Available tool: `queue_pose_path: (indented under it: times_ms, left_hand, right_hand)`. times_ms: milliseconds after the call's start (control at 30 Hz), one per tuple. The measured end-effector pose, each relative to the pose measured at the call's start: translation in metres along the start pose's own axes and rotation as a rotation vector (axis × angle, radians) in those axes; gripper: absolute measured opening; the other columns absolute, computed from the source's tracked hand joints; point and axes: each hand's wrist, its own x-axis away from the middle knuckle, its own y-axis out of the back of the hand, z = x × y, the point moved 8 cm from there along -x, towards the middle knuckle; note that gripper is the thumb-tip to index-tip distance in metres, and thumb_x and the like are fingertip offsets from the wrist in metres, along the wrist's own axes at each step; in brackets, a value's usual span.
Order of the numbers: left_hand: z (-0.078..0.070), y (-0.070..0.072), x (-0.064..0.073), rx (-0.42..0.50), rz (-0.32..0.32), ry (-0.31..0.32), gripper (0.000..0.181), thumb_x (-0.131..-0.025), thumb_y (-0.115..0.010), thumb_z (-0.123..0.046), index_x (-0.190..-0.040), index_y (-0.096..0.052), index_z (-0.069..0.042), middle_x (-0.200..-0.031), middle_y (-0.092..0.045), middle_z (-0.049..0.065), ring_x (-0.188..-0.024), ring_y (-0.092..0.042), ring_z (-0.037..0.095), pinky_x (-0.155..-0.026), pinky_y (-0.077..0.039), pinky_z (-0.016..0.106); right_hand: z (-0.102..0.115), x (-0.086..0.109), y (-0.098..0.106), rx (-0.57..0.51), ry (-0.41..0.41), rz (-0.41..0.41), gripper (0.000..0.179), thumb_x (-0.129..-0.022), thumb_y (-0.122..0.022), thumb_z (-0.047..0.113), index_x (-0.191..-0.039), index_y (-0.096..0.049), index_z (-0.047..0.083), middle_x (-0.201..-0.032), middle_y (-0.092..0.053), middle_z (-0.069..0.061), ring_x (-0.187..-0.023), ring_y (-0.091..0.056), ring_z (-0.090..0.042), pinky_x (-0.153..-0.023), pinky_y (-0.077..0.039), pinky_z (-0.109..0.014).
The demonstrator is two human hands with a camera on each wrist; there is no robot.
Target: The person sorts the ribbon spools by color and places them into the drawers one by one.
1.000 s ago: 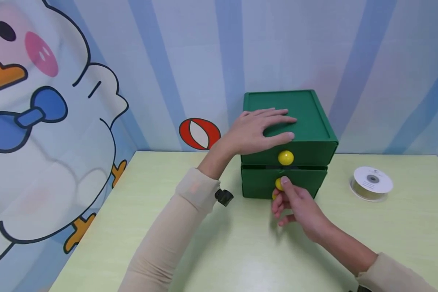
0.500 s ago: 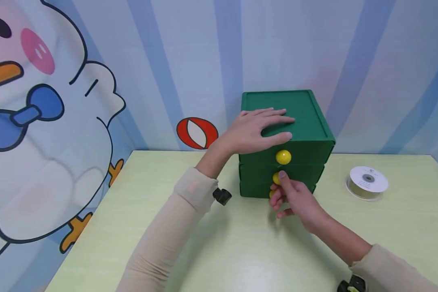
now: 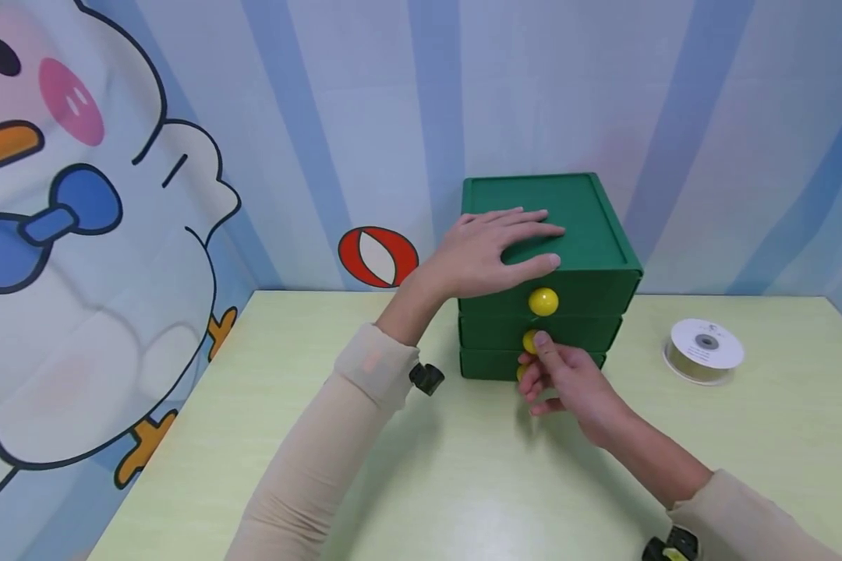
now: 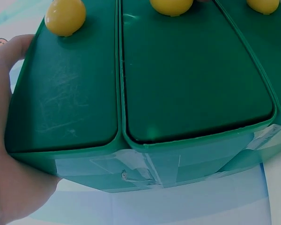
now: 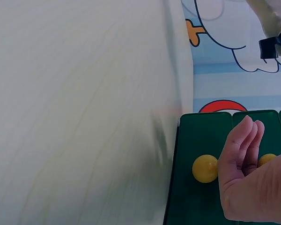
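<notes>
The worktop (image 3: 463, 499) extends beneath and in front of both hands. The green drawer unit (image 3: 589, 265) is located under the left hand (image 3: 491, 253) and directly ahead of the right hand (image 3: 571, 386). The left hand is laid across the top panel with fingers extended, nothing being grasped; if its pressure were relaxed, the unit could be shifted or tilted by force applied at the front. The ribbon spool (image 3: 705, 351), well right of the right hand, could be struck only by a wide outward swing. The middle knob (image 3: 529, 341) is pinched by the right hand; being round and apparently smooth, it could be lost from the grip. The lower knob (image 5: 205, 168), just below those fingers, could be snagged accidentally
</notes>
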Motion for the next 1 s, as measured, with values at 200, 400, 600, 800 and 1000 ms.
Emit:
queue_pose_path:
  times_ms: [200,400,600,800,1000]
  left_hand:
    - [0.002,-0.001,0.001,-0.001,-0.005,0.006,0.058,-0.106,-0.047,-0.065,-0.160,-0.046,-0.044,-0.172,-0.030,-0.017,-0.162,-0.021,0.012,-0.127,-0.021,0.047]
    - [0.001,-0.002,0.000,0.002,-0.001,0.000,0.058,-0.106,-0.046,-0.066,-0.160,-0.046,-0.044,-0.172,-0.030,-0.018,-0.163,-0.019,0.011,-0.127,-0.021,0.046]
    - [0.002,0.000,-0.001,0.009,-0.011,-0.005,0.057,-0.106,-0.047,-0.065,-0.159,-0.047,-0.043,-0.172,-0.031,-0.016,-0.162,-0.021,0.012,-0.127,-0.021,0.047]
    - [0.002,-0.001,-0.003,0.016,-0.012,-0.003,0.057,-0.106,-0.048,-0.065,-0.159,-0.048,-0.044,-0.172,-0.031,-0.016,-0.162,-0.022,0.014,-0.127,-0.022,0.047]
    - [0.004,0.000,-0.002,0.034,-0.010,0.000,0.057,-0.106,-0.049,-0.065,-0.158,-0.049,-0.043,-0.172,-0.031,-0.016,-0.162,-0.022,0.013,-0.126,-0.022,0.047]
  right_hand:
    - [-0.001,0.000,-0.001,0.001,0.013,0.009,0.068,-0.113,-0.035,0.054,-0.130,-0.053,-0.010,-0.085,-0.065,0.000,-0.076,-0.063,-0.014,-0.072,-0.063,-0.032]
    - [-0.002,0.001,-0.001,-0.010,0.041,0.001,0.066,-0.115,-0.034,0.051,-0.128,-0.053,-0.011,-0.083,-0.064,-0.001,-0.073,-0.063,-0.014,-0.070,-0.062,-0.031]
    - [0.002,0.000,0.003,0.022,0.093,0.021,0.061,-0.116,-0.035,0.044,-0.128,-0.054,-0.013,-0.085,-0.066,-0.003,-0.074,-0.063,-0.015,-0.074,-0.061,-0.031]
    - [0.002,0.002,0.007,0.041,0.104,0.049,0.055,-0.117,-0.038,0.036,-0.133,-0.054,-0.014,-0.089,-0.066,-0.005,-0.077,-0.065,-0.016,-0.080,-0.062,-0.033]
    - [0.005,0.001,0.009,0.095,0.098,0.115,0.050,-0.117,-0.039,0.030,-0.137,-0.053,-0.014,-0.092,-0.066,-0.006,-0.080,-0.064,-0.017,-0.081,-0.062,-0.032]
